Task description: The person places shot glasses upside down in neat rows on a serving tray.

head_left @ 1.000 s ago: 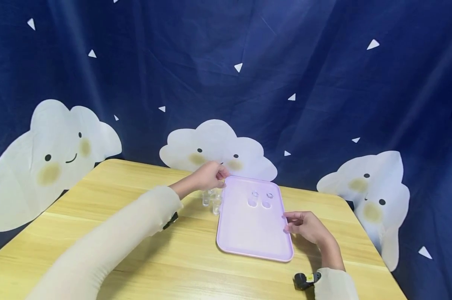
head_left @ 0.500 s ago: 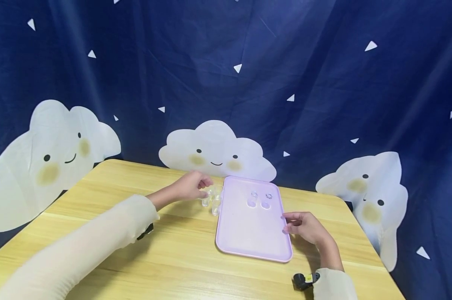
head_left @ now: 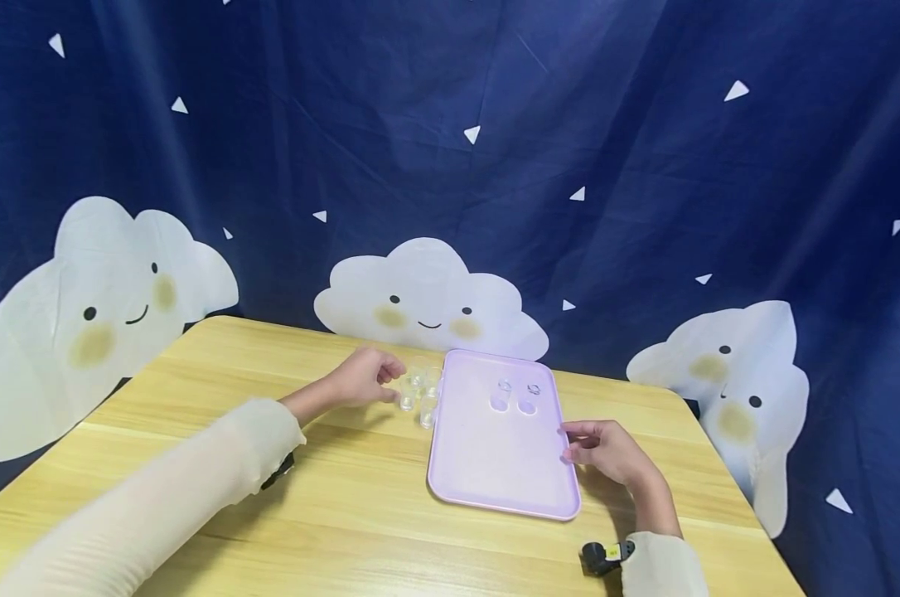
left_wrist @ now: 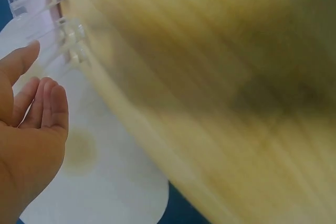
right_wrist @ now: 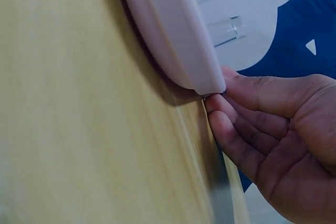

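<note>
A lilac tray (head_left: pixel 504 464) lies on the wooden table. Two clear small glasses (head_left: pixel 503 396) stand on its far half. My right hand (head_left: pixel 616 452) pinches the tray's right rim, thumb above and fingertips below, as the right wrist view shows. Several more clear glasses (head_left: pixel 427 410) stand close together along the tray's left side. Beside them my left hand (head_left: pixel 364 377) holds nothing, its thumb and fingers apart; the tips come right up to the nearest glass. In the left wrist view, the thumb (left_wrist: pixel 26 59) overlaps the clear glasses (left_wrist: pixel 68 32).
The wooden table (head_left: pixel 331 514) reaches back to a dark blue curtain (head_left: pixel 420 99) printed with white clouds and triangles. A black wrist camera (head_left: pixel 602 557) is strapped at the right sleeve, another black device (head_left: pixel 278 471) under the left one.
My left hand has moved left and down from the tray's far left corner to the outer side of the glasses. My right hand keeps its hold on the rim.
</note>
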Demonstrator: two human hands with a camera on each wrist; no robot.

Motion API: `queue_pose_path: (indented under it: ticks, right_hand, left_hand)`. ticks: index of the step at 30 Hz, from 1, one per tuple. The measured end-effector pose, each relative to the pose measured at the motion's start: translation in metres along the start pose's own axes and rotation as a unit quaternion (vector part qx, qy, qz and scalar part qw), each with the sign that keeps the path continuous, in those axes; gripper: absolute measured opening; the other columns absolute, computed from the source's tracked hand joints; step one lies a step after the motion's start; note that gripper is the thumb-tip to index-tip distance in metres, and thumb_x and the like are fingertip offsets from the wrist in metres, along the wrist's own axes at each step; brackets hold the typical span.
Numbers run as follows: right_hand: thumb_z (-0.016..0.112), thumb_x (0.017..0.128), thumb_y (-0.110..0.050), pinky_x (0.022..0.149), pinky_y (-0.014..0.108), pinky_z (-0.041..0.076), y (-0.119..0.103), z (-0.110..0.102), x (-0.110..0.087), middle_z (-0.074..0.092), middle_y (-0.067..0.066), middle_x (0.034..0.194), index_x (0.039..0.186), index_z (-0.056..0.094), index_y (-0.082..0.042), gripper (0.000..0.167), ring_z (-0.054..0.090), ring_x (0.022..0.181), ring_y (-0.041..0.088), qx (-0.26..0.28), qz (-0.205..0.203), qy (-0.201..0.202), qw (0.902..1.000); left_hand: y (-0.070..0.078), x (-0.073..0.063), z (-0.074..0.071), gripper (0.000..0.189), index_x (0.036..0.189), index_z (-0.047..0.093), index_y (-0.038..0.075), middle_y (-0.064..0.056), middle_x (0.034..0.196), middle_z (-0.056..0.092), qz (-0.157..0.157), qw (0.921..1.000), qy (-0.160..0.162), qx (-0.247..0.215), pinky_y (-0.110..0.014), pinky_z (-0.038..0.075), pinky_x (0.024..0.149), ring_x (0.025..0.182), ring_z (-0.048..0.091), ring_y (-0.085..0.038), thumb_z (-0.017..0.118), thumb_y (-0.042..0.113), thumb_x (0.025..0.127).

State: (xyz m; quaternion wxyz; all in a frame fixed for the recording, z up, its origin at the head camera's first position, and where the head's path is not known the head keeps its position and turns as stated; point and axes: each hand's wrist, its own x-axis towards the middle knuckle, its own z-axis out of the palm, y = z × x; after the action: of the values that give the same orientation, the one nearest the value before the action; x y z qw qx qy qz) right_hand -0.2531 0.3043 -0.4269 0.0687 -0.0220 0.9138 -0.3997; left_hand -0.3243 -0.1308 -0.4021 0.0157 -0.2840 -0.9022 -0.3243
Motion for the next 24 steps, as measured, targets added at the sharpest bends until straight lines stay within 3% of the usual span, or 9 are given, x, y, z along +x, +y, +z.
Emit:
queue_pose_path:
  ticks: [15,24]
  right_hand:
    - [0.081,0.086,-0.005,0.085,0.037,0.054,0.004,-0.001,0.001,0.074,0.011,0.111,0.127,0.070,-0.001,0.043,0.066,0.094,0.021,-0.005,-0.008,0.001,1.0000]
    - [0.082,0.085,-0.007,0.085,0.038,0.055,0.004,-0.001,0.002,0.074,0.010,0.111,0.127,0.070,-0.001,0.044,0.064,0.094,0.021,-0.002,-0.005,-0.002,1.0000]
  left_hand:
    - [-0.010,0.009,0.022,0.039,0.113,0.072,-0.005,-0.008,0.102,0.073,-0.062,0.9952,-0.005,-0.075,-0.030,0.057,0.086,0.090,0.067,-0.016,0.086,0.009,0.079]
    - [-0.013,0.012,0.030,0.033,0.108,0.073,-0.001,-0.003,0.097,0.072,-0.082,0.9931,-0.020,-0.080,-0.031,0.056,0.084,0.086,0.063,-0.014,0.087,0.008,0.079]
